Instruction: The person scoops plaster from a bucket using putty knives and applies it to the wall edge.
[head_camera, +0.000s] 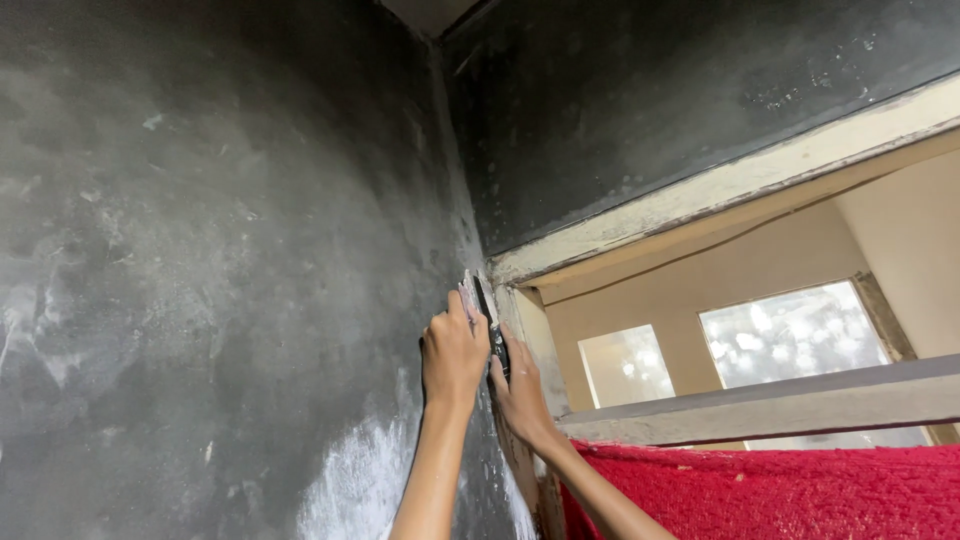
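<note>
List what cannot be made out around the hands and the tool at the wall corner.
Head view:
- scraper blade: working edge hidden against dark wall.
- scraper handle: mostly covered by left hand and right hand.
- Both arms: cut off by bottom edge.
- Outside the window: overexposed blur.

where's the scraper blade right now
In the head view the scraper sits centre frame, pressed at the dark wall's corner beside the window frame, gripped by the left hand and right hand.
</note>
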